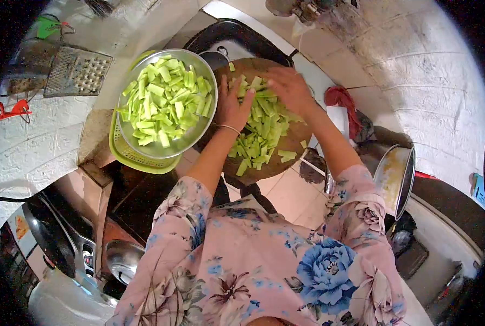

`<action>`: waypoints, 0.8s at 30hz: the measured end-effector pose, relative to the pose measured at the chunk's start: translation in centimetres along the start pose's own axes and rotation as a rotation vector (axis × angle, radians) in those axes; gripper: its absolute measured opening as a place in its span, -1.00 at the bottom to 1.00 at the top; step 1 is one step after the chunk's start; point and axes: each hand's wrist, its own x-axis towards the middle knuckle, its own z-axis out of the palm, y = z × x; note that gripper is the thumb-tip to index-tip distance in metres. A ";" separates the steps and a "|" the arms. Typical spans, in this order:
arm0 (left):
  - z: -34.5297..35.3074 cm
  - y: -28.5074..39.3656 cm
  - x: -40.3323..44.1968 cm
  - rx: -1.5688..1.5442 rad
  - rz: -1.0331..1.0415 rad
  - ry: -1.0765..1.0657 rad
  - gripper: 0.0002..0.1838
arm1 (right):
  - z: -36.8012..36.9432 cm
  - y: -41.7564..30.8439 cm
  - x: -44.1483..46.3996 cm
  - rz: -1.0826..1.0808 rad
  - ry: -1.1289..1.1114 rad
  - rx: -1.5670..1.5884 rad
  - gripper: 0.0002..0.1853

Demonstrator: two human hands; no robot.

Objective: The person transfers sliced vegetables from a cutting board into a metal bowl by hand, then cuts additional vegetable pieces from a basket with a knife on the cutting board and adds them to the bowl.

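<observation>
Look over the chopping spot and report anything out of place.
A few green pieces lie apart from the pile, near the lower edge of the round board. That edge appears to overhang the floor, so they might drop. Nothing looks clearly broken.

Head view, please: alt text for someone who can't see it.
A person's left hand and right hand rest on chopped green pieces on a round board. To the left, a metal bowl of similar pieces sits over a green basket; a grater hangs on the wall.
</observation>
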 end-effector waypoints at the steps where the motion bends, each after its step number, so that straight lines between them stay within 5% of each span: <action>1: 0.5 -0.2 0.0 -0.004 0.018 0.055 -0.55 | 0.0 1.0 0.0 0.069 0.125 -0.058 -0.57; 4: 0.8 -0.6 -0.2 0.049 0.097 0.097 -0.51 | 2.4 2.9 -0.7 0.283 0.142 0.047 -0.57; 14: 3.5 0.8 -0.9 -0.206 0.030 0.162 -0.71 | 7.4 -1.9 -2.8 0.244 0.469 0.246 -0.65; 19: 3.5 1.8 -1.1 -0.544 -0.273 0.159 -0.73 | 7.3 -3.9 -2.4 0.341 0.647 0.636 -0.69; 24: 1.6 5.4 -1.6 -0.819 -0.402 0.264 -0.76 | 5.9 -5.3 -1.9 0.316 0.720 0.662 -0.71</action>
